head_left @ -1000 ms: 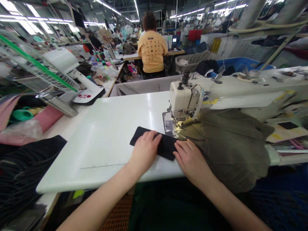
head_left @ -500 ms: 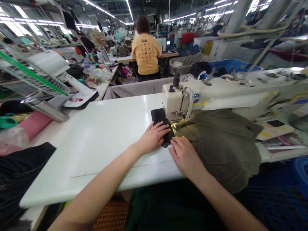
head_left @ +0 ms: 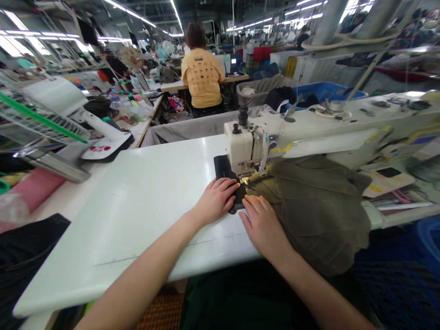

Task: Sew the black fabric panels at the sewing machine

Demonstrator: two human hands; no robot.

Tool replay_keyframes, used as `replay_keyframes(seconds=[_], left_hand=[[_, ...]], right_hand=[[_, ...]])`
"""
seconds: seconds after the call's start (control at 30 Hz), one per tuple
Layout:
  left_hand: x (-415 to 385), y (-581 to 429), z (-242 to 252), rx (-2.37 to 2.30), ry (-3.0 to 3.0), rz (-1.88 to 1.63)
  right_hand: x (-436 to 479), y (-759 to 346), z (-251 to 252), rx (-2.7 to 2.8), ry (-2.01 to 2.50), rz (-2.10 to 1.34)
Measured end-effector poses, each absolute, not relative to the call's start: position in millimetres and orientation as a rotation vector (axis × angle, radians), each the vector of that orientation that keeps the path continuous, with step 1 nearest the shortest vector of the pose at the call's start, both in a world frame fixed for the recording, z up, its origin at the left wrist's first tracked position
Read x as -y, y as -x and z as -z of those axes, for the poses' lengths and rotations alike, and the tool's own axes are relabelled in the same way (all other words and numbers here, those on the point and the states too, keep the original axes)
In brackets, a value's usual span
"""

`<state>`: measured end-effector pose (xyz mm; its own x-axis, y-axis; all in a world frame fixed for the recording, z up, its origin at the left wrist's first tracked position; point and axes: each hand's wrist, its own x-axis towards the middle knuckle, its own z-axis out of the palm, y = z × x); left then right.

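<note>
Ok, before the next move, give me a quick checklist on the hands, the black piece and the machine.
1. Left hand steadying the black piece: ok, fingers spread over it.
2. Right hand in place: ok, fingertips at the piece's right edge, near its lower end.
3. Black piece beside the presser foot: ok; whether its edge is under the foot: cannot tell.
4. Fingers well away from the foot: not ok, the left fingertips look very close.
5. Olive cloth out from under the black piece: cannot tell, the meeting edge is partly hidden.
6. Needle up or down: cannot tell, too small to make out.
</note>
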<state>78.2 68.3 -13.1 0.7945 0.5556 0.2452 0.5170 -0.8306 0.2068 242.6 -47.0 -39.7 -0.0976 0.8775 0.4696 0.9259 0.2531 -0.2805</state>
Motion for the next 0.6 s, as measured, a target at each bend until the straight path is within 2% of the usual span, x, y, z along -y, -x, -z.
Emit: replay_keyframes(seconds=[0.6], left_hand=[[-70, -78, 12, -0.880, -2.892, -0.427]], right_hand=[[40, -241, 24, 2.117, 1.722, 0.183]])
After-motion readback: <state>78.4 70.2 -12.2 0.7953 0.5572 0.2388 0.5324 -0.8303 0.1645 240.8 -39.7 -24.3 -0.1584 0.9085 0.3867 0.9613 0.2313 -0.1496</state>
